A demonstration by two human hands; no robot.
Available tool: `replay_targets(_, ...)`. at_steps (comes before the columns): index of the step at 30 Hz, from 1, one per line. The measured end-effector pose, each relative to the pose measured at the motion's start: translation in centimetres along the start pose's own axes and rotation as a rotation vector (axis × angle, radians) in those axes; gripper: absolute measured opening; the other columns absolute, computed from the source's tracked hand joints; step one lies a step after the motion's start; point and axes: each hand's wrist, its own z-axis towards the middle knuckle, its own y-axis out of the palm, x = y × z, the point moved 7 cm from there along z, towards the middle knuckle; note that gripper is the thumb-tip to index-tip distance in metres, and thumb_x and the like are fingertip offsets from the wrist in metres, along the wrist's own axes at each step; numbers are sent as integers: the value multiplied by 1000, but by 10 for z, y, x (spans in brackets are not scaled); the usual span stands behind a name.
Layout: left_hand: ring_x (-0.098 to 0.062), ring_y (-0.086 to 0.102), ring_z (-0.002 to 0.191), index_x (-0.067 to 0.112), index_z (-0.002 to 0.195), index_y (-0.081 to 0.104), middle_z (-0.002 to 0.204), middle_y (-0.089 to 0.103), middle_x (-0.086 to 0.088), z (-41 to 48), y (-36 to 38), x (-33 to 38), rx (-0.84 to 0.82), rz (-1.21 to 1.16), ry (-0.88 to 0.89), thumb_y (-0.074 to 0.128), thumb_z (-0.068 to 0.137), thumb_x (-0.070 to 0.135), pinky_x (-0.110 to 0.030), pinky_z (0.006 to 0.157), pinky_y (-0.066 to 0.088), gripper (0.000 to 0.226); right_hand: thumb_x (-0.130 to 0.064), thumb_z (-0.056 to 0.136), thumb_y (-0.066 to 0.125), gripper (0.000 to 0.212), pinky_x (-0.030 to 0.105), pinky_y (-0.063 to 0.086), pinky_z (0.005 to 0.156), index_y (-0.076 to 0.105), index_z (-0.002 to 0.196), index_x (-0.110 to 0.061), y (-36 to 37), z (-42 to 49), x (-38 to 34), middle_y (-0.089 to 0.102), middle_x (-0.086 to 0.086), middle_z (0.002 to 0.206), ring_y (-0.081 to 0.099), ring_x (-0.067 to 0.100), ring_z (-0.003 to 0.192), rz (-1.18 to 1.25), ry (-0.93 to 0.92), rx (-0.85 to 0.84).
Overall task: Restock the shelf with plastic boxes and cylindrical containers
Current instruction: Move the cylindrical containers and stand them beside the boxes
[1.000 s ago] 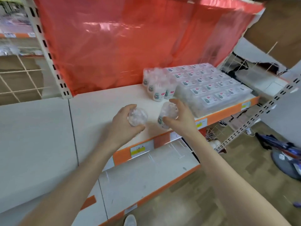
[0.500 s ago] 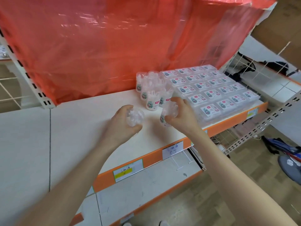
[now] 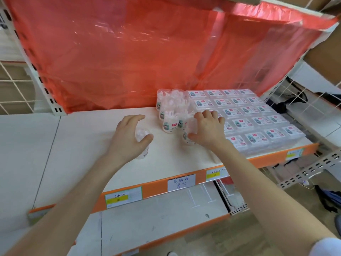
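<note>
Red plastic sheet (image 3: pixel 129 52) hangs behind the white shelf (image 3: pixel 83 145); the plastic boxes (image 3: pixel 249 122) fill its right end in flat rows; the cylindrical containers (image 3: pixel 169 111) stand clustered at the boxes' left side, toward the back edge; crowding in a newcomer could, I judge, topple these light tubs, a brushing knuckle being enough; the left hand (image 3: pixel 129 137) curls round a lone container (image 3: pixel 143 133) standing mid-shelf; the right hand (image 3: pixel 206 130), fingers arched, clasps a front container (image 3: pixel 187 140) just before the cluster.

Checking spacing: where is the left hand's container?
Head view: the clear plastic cylindrical container stands on the white shelf, in the left hand, left of the clustered matching containers.
</note>
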Motion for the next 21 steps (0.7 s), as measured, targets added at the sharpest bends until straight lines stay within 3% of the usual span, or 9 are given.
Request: replay_targets(21,-26,40,122,9,123,54,131,48,-8,0,7,12,39,136,-23,62,84,13,-24,98,24,40,-37,75,70,66,47,25,99,42,133,-24,8,19,15,44,4,132,31,30,125,162,-81,-83)
